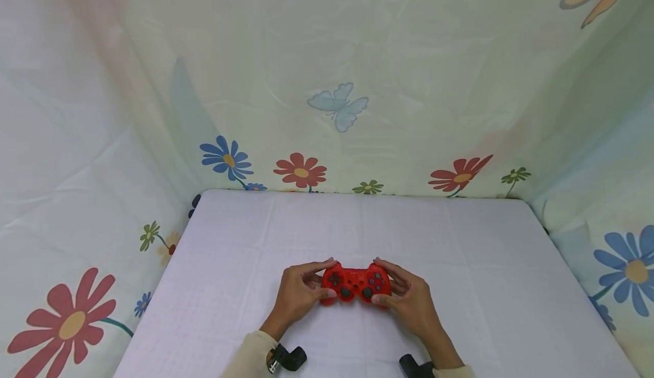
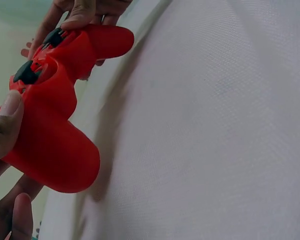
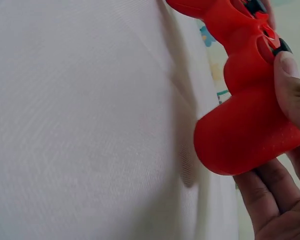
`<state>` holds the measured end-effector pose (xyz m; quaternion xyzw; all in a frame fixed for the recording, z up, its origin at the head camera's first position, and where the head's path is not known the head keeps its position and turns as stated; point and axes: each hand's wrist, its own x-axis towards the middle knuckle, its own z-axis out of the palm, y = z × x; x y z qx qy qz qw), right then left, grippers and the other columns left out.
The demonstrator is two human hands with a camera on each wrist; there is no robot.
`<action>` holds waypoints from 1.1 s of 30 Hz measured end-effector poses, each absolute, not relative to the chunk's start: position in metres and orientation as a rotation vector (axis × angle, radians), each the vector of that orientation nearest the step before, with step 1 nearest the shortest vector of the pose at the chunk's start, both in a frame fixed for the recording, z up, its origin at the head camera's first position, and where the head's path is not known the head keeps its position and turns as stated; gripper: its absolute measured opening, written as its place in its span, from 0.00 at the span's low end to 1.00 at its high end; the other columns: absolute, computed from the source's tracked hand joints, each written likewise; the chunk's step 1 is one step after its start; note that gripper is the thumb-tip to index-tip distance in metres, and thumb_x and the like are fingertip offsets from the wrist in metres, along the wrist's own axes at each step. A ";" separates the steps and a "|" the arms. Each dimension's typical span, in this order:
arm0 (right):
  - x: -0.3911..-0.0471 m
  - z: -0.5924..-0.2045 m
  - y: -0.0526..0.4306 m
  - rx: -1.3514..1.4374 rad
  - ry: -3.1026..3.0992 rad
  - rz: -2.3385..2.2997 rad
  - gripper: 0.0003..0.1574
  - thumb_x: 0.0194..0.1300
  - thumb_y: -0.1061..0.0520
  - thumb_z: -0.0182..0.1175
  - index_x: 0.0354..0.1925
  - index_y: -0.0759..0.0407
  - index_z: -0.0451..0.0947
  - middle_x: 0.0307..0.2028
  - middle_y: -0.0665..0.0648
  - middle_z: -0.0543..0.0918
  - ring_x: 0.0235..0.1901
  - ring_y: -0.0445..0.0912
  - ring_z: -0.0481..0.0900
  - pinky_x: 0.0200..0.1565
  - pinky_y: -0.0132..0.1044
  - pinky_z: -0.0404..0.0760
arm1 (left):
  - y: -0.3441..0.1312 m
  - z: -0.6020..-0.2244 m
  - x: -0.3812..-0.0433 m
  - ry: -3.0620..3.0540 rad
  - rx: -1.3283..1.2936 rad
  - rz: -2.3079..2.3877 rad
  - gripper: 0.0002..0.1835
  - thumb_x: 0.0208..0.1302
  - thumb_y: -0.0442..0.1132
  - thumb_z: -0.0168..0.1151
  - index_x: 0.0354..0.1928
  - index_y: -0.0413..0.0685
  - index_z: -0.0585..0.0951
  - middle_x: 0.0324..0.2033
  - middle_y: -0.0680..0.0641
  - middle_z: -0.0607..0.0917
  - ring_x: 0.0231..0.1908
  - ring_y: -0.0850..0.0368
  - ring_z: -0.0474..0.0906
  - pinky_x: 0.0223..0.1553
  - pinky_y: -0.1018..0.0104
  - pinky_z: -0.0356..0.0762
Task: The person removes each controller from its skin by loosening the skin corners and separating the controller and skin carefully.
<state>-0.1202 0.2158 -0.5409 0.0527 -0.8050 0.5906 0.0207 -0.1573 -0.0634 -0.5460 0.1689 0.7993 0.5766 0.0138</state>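
Observation:
A red game controller [image 1: 356, 278] with dark thumbsticks is held between both hands, its button face toward the head camera. My left hand [image 1: 298, 292] pinches its left end, thumb on the front near the stick and fingers behind. On the opposite end my right hand [image 1: 410, 297] grips the same way, its thumb beside the right stick. In the left wrist view the controller's rounded handle [image 2: 60, 155] hangs just above the cloth and casts a shadow. The right wrist view shows the other handle [image 3: 245, 135], with fingers curled beneath it.
A white cloth covers the table [image 1: 245, 230]. Printed curtains with flowers and a butterfly [image 1: 339, 106] hang behind and on both sides. Black wrist devices [image 1: 290, 359] are strapped by the sleeves.

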 end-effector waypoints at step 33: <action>-0.120 -0.554 0.206 0.392 -2.355 1.597 0.49 0.45 0.60 0.85 0.68 0.54 0.81 0.67 0.65 0.82 0.64 0.30 0.81 0.58 0.26 0.81 | -0.073 -0.548 -0.154 2.553 0.577 1.857 0.32 0.52 0.44 0.84 0.63 0.64 0.87 0.61 0.61 0.88 0.46 0.60 0.91 0.43 0.59 0.89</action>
